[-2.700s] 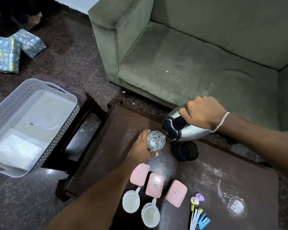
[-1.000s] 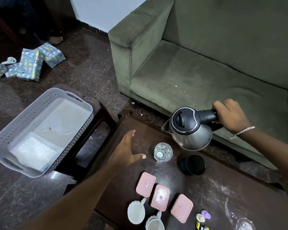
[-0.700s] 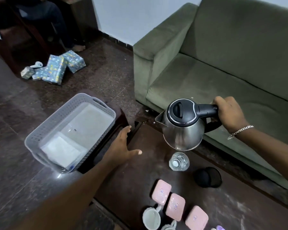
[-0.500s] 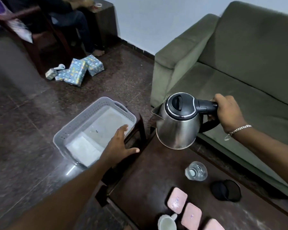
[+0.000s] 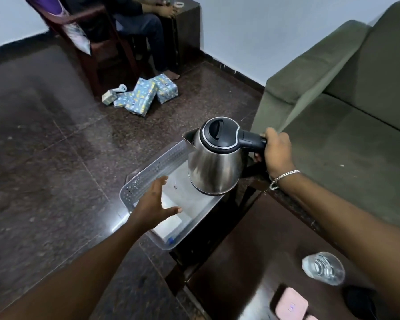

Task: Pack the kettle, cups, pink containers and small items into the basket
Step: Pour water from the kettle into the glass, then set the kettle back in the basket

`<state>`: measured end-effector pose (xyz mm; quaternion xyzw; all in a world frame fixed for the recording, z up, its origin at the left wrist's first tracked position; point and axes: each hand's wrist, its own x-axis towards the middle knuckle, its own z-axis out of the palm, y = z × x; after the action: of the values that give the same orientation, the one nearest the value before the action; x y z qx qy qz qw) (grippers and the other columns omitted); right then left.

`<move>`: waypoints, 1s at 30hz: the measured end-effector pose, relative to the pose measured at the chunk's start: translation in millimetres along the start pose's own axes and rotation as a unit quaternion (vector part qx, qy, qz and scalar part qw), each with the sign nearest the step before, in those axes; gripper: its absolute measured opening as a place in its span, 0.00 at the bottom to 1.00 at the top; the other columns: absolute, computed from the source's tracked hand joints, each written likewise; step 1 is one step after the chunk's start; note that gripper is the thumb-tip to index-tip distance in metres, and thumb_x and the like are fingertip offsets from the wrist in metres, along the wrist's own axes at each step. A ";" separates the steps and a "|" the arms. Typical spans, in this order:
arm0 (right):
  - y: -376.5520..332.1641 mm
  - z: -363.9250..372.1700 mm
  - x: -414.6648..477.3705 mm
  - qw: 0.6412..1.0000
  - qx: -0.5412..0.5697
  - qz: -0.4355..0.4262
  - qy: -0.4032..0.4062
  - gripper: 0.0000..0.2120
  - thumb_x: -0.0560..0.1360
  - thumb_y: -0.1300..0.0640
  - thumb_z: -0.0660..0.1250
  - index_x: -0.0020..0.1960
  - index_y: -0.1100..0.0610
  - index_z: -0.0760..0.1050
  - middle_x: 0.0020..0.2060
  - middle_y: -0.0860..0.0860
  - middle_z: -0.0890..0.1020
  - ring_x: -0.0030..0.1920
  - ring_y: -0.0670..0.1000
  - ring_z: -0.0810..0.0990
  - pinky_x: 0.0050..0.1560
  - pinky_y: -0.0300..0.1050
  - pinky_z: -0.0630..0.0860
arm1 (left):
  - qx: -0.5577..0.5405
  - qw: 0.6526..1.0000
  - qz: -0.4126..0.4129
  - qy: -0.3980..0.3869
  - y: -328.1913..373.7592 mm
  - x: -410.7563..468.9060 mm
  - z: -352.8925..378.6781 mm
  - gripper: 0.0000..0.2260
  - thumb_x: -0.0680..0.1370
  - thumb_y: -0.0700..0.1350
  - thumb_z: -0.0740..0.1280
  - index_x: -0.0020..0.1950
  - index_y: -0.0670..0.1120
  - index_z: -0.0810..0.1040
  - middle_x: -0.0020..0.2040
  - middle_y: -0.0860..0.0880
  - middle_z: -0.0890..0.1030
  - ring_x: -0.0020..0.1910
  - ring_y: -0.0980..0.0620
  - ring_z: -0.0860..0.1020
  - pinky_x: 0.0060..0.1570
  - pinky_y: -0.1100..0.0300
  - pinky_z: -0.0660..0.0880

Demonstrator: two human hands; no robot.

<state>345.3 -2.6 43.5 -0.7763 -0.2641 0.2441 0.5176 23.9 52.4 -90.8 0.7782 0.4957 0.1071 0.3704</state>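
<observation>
- Right hand [image 5: 276, 151]: grip closed round the black handle of the kettle [image 5: 215, 159]. Kettle held upright in the air, spout pointing left, lid shut.
- Kettle hangs over the far right end of the basket [image 5: 153, 172]. Its body hides that end of the basket and the rim there; cannot tell whether the base touches anything.
- Left hand [image 5: 154, 204]: grip wide open, fingers spread, holding nothing. It sits over the near left part of the basket; contact with the rim cannot be made out.
- Basket: grey, perforated walls, resting on a dark stool [image 5: 219, 229] beside the counter [image 5: 252, 257]. A white flat item [image 5: 169, 224] lies inside, partly covered by the left hand; a small blue speck shows at the near corner, too small to identify.
- Counter, lower right: a clear glass [image 5: 323, 267] stands near the right forearm. A pink container [image 5: 291, 304] is cut off by the bottom edge. A black round object [image 5: 358, 301] is half hidden in shadow at the frame edge.
- Cups and small items are out of frame.
- Background: green sofa [image 5: 346, 125] on the right, wrapped boxes [image 5: 143, 95] on the floor, a seated person [image 5: 136, 26] cut off at the top.
</observation>
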 end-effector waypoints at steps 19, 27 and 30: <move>69.2 86.4 12.8 0.996 -0.077 -0.029 -0.033 0.18 0.79 0.60 0.60 0.31 0.64 0.69 0.28 0.56 0.70 0.36 0.46 0.65 0.42 0.49 0.63 | 0.182 0.980 -0.044 -0.070 -55.6 24.2 -1.1 0.48 0.67 0.53 0.82 0.79 0.47 0.60 0.78 0.40 0.63 0.75 0.37 0.65 0.72 0.44 0.68; 72.2 87.6 9.4 0.999 -0.015 0.005 -0.029 0.16 0.71 0.48 0.58 0.28 0.54 0.69 0.28 0.46 0.70 0.36 0.50 0.69 0.42 0.55 0.68 | 0.265 0.954 -0.119 -0.078 -52.7 35.6 4.9 0.50 0.64 0.53 0.84 0.76 0.49 0.55 0.71 0.33 0.70 0.69 0.33 0.71 0.66 0.36 0.69; 76.7 84.7 1.0 1.000 0.004 0.008 -0.021 0.14 0.76 0.53 0.60 0.38 0.56 0.80 0.37 0.47 0.79 0.44 0.48 0.76 0.53 0.51 0.71 | 0.282 0.944 -0.157 -0.074 -52.9 41.8 5.2 0.51 0.64 0.54 0.84 0.77 0.46 0.55 0.70 0.35 0.73 0.70 0.34 0.70 0.67 0.35 0.66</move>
<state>302.9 30.4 -57.3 -0.7711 -0.2674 0.2658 0.5131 10.4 97.9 -139.0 0.7692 0.5922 -0.1546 0.1838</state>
